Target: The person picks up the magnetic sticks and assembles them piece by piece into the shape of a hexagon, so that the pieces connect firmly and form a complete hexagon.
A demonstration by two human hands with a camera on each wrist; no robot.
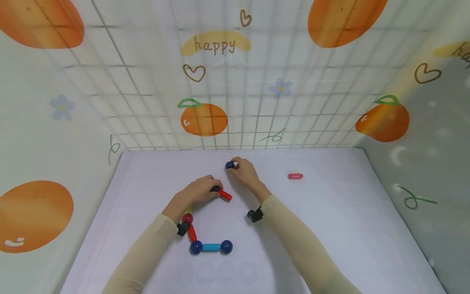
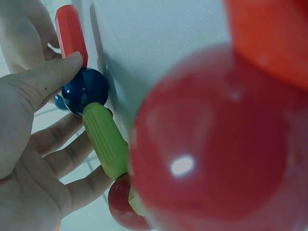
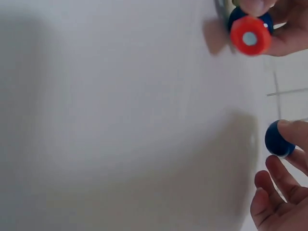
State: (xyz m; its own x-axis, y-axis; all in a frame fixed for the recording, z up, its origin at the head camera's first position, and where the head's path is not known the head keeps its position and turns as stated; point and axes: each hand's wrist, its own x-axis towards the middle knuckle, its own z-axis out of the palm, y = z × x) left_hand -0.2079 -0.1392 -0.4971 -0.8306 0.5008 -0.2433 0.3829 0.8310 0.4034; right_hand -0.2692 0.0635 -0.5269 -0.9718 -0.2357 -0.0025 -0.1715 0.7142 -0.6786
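My left hand (image 1: 198, 191) pinches a dark blue ball (image 2: 85, 90), with the thumb at its joint with a red rod (image 1: 225, 195). That rod sticks out freely, its pale round end tip facing the right wrist camera. From the same ball a green rod (image 2: 107, 142) leads to a red ball (image 2: 126, 207), mostly hidden under the hand in the head view. Farther back, my right hand (image 1: 247, 173) holds a loose blue ball (image 3: 279, 139) between thumb and fingertips. The chain runs on through a nearer red ball (image 1: 187, 218) and a red rod (image 1: 192, 233).
At the chain's near end, a light blue rod (image 1: 211, 247) joins two dark blue balls, one at the corner (image 1: 196, 247) and one at the tip (image 1: 226, 246). A single pinkish-red rod (image 1: 295, 176) lies on the white table (image 1: 330, 228) to the right. A printed curtain (image 1: 249, 102) hangs behind.
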